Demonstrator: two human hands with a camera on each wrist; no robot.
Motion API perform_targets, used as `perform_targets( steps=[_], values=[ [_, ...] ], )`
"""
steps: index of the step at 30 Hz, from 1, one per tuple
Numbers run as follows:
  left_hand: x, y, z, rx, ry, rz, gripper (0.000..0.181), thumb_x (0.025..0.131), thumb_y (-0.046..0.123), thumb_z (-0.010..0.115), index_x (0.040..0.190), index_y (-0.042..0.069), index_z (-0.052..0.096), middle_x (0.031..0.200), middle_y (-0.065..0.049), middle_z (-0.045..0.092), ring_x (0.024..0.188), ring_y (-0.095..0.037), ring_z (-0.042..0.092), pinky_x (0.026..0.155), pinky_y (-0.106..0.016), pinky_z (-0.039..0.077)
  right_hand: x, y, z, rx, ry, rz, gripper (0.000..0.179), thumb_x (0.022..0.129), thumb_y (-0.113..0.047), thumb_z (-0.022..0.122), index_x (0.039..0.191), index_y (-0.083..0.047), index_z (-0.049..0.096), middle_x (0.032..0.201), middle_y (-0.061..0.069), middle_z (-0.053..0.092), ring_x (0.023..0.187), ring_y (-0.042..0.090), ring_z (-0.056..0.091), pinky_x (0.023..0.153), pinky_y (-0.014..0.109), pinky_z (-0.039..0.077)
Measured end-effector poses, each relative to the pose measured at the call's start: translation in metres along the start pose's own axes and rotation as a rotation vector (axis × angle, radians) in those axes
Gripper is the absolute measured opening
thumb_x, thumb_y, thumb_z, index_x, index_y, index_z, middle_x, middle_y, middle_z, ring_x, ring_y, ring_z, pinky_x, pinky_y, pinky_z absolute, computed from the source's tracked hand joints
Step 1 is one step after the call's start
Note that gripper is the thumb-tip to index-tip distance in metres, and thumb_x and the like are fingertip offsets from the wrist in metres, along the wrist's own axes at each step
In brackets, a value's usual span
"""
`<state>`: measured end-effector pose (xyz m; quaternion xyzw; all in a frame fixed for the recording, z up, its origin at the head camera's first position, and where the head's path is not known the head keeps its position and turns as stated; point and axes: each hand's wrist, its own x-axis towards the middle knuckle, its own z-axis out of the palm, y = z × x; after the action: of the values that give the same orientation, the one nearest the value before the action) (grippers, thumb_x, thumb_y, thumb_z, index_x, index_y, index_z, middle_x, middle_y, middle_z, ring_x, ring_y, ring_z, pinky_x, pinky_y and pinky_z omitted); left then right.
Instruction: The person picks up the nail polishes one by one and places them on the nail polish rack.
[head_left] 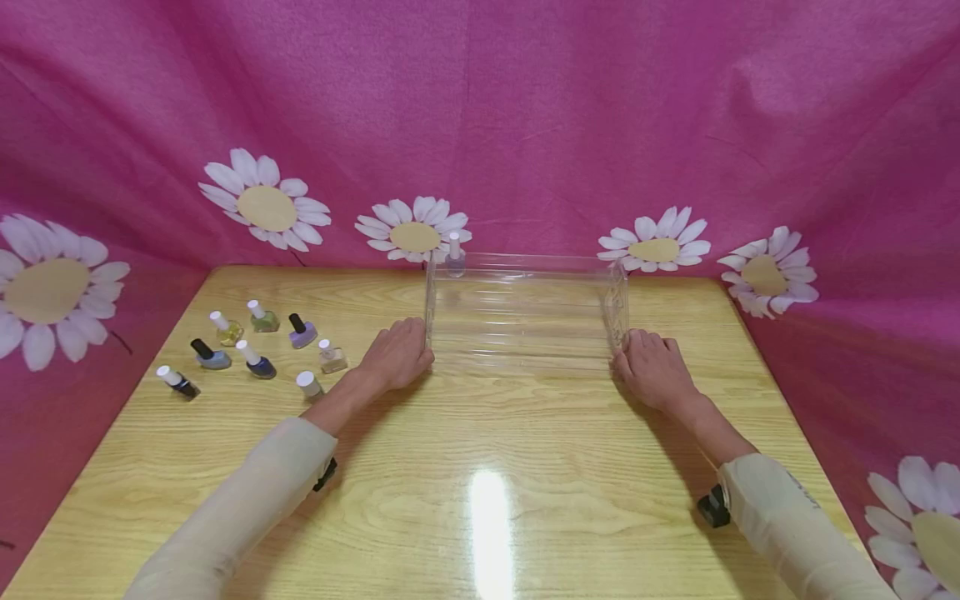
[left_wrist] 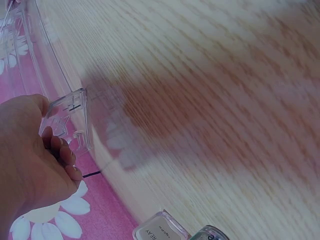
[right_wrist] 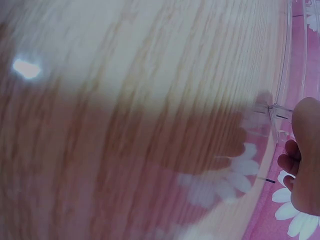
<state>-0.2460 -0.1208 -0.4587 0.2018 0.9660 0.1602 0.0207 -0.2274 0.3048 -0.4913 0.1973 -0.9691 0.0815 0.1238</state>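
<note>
A clear plastic display rack (head_left: 617, 304) with stepped tiers stands at the back middle of the table. My left hand (head_left: 397, 353) grips its left end panel, thumb on the near edge and fingers curled at the outer side, as the left wrist view also shows. At the opposite end my right hand (head_left: 655, 368) holds the right panel in much the same way. One nail polish bottle (head_left: 455, 257) with a white cap appears at the rack's upper left corner, upright.
To the left of the rack several nail polish bottles stand on the wooden table (head_left: 570, 483), among them a dark blue one (head_left: 260, 365), a lilac one (head_left: 303, 335) and a white-capped one (head_left: 308, 384) beside my left forearm. A pink daisy-print cloth (head_left: 525, 125) hangs behind.
</note>
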Motion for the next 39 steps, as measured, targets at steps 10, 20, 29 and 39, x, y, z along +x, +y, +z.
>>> perform_targets(
  steps=[10,20,29,39],
  values=[
    [0.003,-0.002,0.0,0.026,0.013,-0.018,0.012,0.092,0.017,0.056,0.091,0.005,0.053,0.082,-0.007,0.052,0.078,-0.027,0.053,0.064,-0.044,0.046,0.001,0.0,0.0,0.041,-0.036,0.037,0.025,0.104,-0.024,0.044,0.084,-0.01,0.043,0.076,0.005,0.042,0.077,0.033,0.051,0.07,0.049,0.036],
    [-0.01,-0.004,-0.029,-0.042,-0.012,-0.042,0.042,0.1,0.034,0.059,0.121,-0.002,0.055,0.115,-0.017,0.058,0.108,-0.034,0.055,0.089,-0.051,0.045,0.0,-0.002,-0.004,0.062,-0.127,0.088,0.032,0.107,-0.028,0.038,0.082,-0.011,0.048,0.078,0.006,0.048,0.08,0.035,0.052,0.07,0.05,0.037],
    [-0.045,-0.023,-0.062,-0.208,0.173,-0.042,0.037,0.099,0.022,0.062,0.126,-0.002,0.053,0.117,-0.019,0.056,0.108,-0.034,0.054,0.088,-0.051,0.047,0.001,-0.004,-0.005,0.007,-0.161,0.089,0.036,0.107,-0.031,0.036,0.081,-0.008,0.047,0.081,0.01,0.049,0.083,0.038,0.053,0.072,0.052,0.038],
    [-0.105,-0.056,-0.067,-0.34,0.332,-0.101,0.047,0.091,0.016,0.073,0.125,-0.007,0.05,0.117,-0.023,0.053,0.107,-0.037,0.048,0.087,-0.052,0.042,-0.001,-0.005,-0.008,-0.009,-0.171,0.083,0.035,0.108,-0.03,0.035,0.082,-0.008,0.046,0.08,0.009,0.046,0.081,0.036,0.051,0.07,0.049,0.038]
  ],
)
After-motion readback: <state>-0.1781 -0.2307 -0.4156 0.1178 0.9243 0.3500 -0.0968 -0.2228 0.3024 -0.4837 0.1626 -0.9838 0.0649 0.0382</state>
